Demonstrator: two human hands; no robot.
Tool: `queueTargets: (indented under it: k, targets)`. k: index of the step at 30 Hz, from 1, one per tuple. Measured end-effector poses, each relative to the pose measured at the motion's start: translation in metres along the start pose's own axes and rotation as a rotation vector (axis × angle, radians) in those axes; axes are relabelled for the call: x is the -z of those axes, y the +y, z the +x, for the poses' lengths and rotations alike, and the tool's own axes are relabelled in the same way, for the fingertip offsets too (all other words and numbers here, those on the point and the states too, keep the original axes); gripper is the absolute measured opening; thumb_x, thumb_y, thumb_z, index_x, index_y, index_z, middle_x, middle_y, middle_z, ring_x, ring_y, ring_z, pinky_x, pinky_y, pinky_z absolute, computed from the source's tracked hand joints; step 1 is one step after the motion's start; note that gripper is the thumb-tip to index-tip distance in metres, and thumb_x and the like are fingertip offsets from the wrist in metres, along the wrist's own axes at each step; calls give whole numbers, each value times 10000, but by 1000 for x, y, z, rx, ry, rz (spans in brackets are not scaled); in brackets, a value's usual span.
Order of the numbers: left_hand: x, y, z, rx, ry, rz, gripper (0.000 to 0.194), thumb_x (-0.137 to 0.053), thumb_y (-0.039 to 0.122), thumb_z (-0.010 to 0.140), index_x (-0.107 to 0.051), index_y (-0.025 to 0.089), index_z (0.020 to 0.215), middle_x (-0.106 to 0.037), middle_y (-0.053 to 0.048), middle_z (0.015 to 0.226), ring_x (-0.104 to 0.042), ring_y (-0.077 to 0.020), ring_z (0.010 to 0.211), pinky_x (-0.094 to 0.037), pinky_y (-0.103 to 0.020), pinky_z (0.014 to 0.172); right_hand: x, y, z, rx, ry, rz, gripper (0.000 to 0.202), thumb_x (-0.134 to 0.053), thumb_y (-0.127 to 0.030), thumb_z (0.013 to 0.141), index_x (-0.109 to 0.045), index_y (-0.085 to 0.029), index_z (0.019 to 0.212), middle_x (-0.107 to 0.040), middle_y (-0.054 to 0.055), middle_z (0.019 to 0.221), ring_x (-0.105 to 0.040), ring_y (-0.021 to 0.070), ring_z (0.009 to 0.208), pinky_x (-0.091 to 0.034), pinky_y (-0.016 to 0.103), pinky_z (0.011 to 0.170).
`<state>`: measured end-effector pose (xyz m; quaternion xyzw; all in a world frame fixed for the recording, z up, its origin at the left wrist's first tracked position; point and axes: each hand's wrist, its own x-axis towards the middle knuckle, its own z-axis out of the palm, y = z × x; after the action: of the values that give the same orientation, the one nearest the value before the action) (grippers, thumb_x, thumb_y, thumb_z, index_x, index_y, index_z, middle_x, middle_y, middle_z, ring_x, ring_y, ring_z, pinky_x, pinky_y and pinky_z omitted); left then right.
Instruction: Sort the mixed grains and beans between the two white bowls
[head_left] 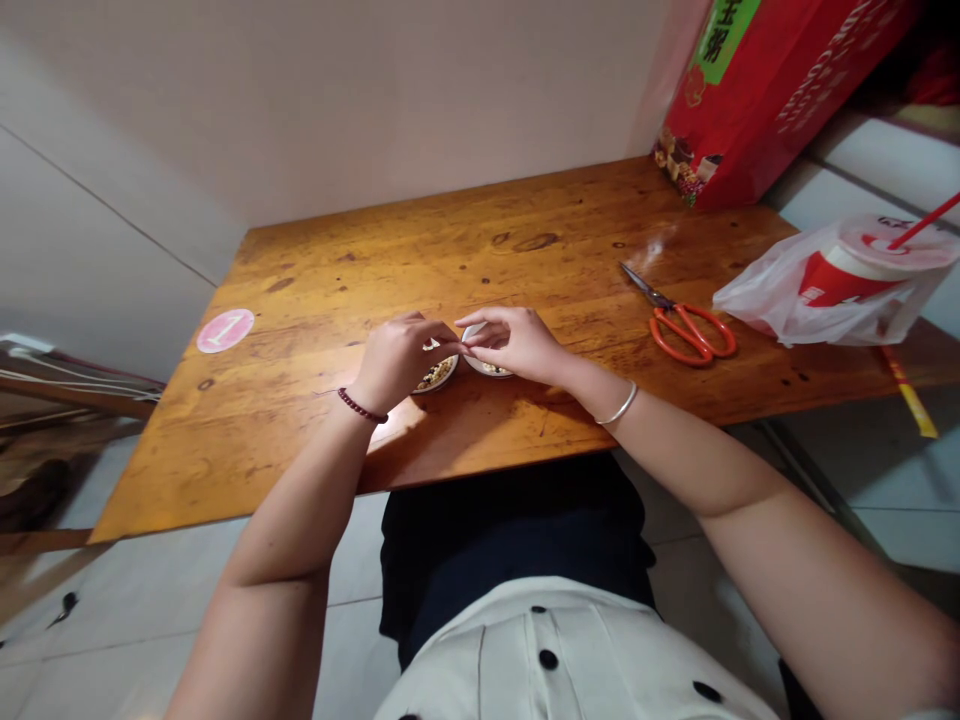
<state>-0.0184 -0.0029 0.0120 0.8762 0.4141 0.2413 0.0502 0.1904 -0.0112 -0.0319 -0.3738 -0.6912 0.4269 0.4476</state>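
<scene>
Over two small bowls, my hands meet with fingertips touching. My left hand (401,350) is closed in a pinch, and whatever sits between its fingertips is too small to name. My right hand (521,345) pinches at the same spot, its index finger arched above the thumb. Under the left hand is a bowl (454,372) of mixed tan and dark grains or beans (436,376), partly covered by the fingers. Beside it, a second white bowl (469,366) with similar pieces lies mostly hidden beneath the right hand.
Orange-handled scissors (686,325) lie on the wooden table (360,270), right of the hands. Further right stands a lidded cup (847,275) in a plastic bag, with a red straw. A red box (765,100) occupies the back right corner. A round pink sticker (225,330) marks the left side.
</scene>
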Motion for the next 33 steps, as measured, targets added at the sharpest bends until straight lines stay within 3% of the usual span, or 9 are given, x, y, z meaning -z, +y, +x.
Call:
queueTargets:
  k: [11,17,23,27,33]
  targets:
    - [-6,-3,0,-11,-4,-41,397,-596,575,908,-780,226,857,-675,-59,758,-618,-168,689,-456,-275,678,-1,2,-2,-79,-2,-108,285,-760,-302,800,-704,-264,1076,-757,9,854,-749,197,845,-590,305,751]
    - [-1,0,1,6,42,-85,354,-615,534,913,-779,223,870,-694,-55,749,-607,-160,681,-445,-267,660,-1,1,1,-21,34,34,366,-776,-369,789,-691,-240,1121,-761,45,972,-749,189,846,-608,316,799]
    - [1,0,1,28,75,-85,337,-642,525,899,-773,218,849,-700,-49,747,-588,-148,654,-442,-265,649,-1,4,5,-82,26,202,483,-798,-492,743,-707,-201,1117,-772,62,888,-749,193,789,-629,361,812]
    - [1,2,1,37,60,-68,348,-639,533,899,-777,217,855,-698,-52,749,-587,-151,657,-431,-270,642,0,3,7,-94,89,259,412,-806,-510,714,-732,-180,949,-772,71,865,-741,186,775,-626,370,829]
    - [2,4,1,47,48,-52,316,-651,509,899,-778,221,878,-706,-58,780,-600,-161,687,-442,-280,661,2,5,12,-70,227,177,217,-783,-389,759,-729,-212,871,-772,62,966,-731,193,914,-597,377,918]
